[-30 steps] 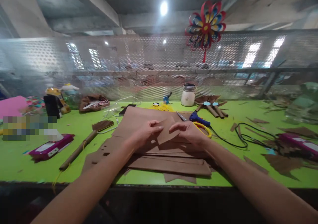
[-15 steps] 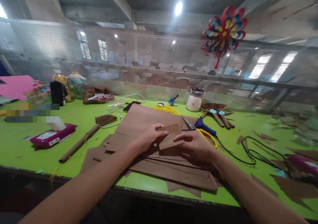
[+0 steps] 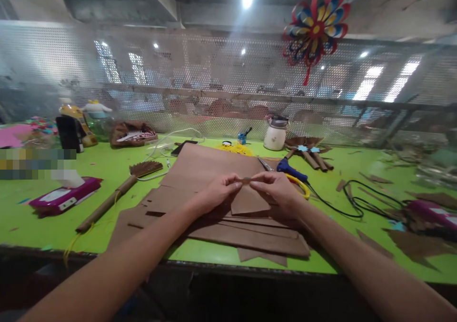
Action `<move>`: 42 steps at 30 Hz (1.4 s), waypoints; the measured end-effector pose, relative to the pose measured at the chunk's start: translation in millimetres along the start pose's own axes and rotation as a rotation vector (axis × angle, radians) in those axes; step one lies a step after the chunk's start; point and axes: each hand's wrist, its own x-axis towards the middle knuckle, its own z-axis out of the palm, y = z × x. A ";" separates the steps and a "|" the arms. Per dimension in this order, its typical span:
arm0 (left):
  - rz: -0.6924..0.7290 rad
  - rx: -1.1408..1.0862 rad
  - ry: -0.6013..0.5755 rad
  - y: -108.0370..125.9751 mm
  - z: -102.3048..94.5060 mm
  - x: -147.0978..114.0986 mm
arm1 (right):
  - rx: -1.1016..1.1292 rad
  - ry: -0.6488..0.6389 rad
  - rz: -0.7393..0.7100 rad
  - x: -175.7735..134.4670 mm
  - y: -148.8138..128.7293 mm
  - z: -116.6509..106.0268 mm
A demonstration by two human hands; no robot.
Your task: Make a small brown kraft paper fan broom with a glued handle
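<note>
Both hands pinch the far edge of a small piece of brown paper (image 3: 250, 204), held over a stack of larger brown paper sheets (image 3: 203, 167). My left hand (image 3: 214, 193) grips its left end with thumb and fingers. At the other end, my right hand (image 3: 278, 188) pinches with thumb above. A narrow strip along that edge looks folded or curled between the fingertips. Just beyond my right hand lie scissors with yellow handles (image 3: 302, 186) and a blue glue gun (image 3: 292, 170), partly covered by the hand.
On the left lie a rolled paper stick with a pleated fan end (image 3: 107, 203) and a purple box (image 3: 66, 197). A white jar (image 3: 275, 135) and more pleated paper pieces (image 3: 310, 156) stand behind. A black cord (image 3: 352, 207) and paper scraps (image 3: 410, 246) are at right.
My hands have come closer together along the paper's far edge, which is now bent up between the fingertips. The small paper has turned straighter. The whole view has shifted slightly.
</note>
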 end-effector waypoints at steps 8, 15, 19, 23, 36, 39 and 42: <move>0.102 -0.010 0.050 0.3 -4.7 4.6 | 0.093 0.031 -0.057 -0.7 -3.7 1.9; 0.137 -0.095 0.065 -4.8 -5.8 7.7 | 0.148 0.038 -0.085 0.8 -3.0 -1.2; 0.133 -0.151 0.030 -2.1 -5.9 5.7 | 0.074 0.002 -0.126 -1.3 -3.9 -1.1; 0.082 -0.199 0.022 1.0 -3.8 3.8 | 0.067 -0.019 -0.065 -5.2 -3.7 1.5; 0.057 0.287 0.000 -3.1 -5.2 4.0 | -0.067 -0.020 -0.166 0.5 1.0 -0.9; 0.136 0.384 0.041 -5.6 -7.2 7.0 | 0.020 -0.051 -0.112 0.1 1.8 -4.5; 0.195 0.444 0.035 -6.1 -7.2 7.9 | 0.055 -0.130 -0.062 -2.2 -0.3 -4.7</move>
